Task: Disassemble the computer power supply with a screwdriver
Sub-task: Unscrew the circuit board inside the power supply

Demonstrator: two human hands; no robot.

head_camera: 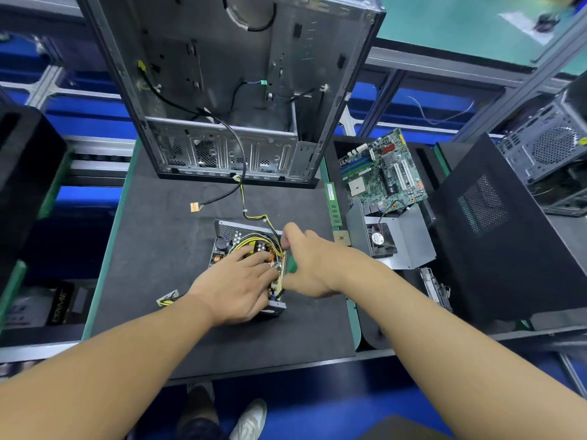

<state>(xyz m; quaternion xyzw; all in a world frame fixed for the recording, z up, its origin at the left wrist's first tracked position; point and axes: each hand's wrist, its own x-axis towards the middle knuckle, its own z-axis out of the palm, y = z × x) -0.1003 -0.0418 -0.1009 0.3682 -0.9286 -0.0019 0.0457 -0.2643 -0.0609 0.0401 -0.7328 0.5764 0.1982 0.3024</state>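
Open-topped power supply at middle of black mat, in front of upright computer case. On its inner board, left hand flat, fingers straight and slightly spread, pressing down. At right wall of supply, right hand curled round green handle of screwdriver (tip not clear to see). Off mat at right, well apart: motherboard and fan cover

Power supply casing is showing bare grey sheet metal. Screwdriver handle is showing green plastic. Work mat is presenting matt black, finely textured.
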